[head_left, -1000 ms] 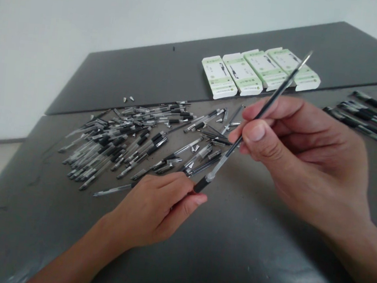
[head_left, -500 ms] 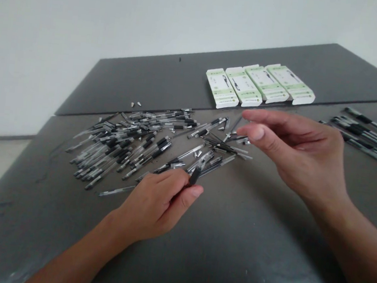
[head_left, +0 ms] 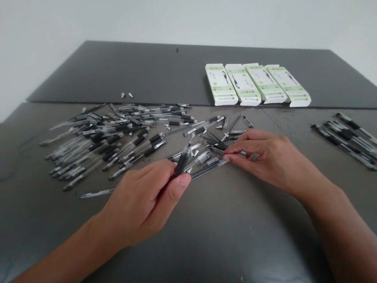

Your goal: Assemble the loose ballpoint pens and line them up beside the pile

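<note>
My left hand (head_left: 139,203) grips a clear pen (head_left: 182,159) with a black grip section, held nearly upright, its lower end hidden in my fingers. My right hand (head_left: 266,160) lies low over the right edge of a loose pile of clear black-gripped pens (head_left: 108,145). Its thumb and fingertips touch the pens there, with a thin dark refill (head_left: 209,169) running up to them. Whether those fingers pinch anything is hidden.
Several white and green pen boxes (head_left: 257,83) stand in a row on the dark table (head_left: 114,76). A small group of black-gripped pens (head_left: 351,141) lies at the right. Two small pen tips (head_left: 126,95) sit behind the pile.
The refill held in my right hand a second ago is gone from it, and that hand has moved down to the pile. The pen in my left hand stands more upright.
</note>
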`<state>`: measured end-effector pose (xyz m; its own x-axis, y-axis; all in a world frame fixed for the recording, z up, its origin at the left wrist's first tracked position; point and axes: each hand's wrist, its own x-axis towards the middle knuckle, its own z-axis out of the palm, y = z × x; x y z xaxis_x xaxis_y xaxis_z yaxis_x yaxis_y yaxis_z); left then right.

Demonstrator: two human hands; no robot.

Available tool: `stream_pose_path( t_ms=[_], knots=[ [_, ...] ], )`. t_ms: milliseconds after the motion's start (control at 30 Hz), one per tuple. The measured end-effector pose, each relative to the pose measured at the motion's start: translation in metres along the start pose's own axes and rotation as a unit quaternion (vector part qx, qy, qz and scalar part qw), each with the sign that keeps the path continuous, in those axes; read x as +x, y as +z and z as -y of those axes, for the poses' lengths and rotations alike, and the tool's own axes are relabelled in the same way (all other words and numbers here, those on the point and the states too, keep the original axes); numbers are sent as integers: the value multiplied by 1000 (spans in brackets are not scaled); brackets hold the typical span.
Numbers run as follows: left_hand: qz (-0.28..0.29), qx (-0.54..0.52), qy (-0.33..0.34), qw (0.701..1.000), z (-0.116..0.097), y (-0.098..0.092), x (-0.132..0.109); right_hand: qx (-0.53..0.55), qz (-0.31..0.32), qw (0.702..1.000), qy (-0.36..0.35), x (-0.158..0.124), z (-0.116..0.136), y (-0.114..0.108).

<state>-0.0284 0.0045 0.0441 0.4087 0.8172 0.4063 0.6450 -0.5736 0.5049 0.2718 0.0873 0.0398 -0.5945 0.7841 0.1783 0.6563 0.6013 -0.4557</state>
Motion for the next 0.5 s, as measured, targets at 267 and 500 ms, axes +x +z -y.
stream_pose_path(
  t_ms=[267,500],
  knots=[
    [-3,4,-6,1000,4,-2,0,7,-2,1000,10,3,8,14],
    [14,2,-9,1000,2,-3,2,30,7,1000,-2,4,13,17]
  ],
)
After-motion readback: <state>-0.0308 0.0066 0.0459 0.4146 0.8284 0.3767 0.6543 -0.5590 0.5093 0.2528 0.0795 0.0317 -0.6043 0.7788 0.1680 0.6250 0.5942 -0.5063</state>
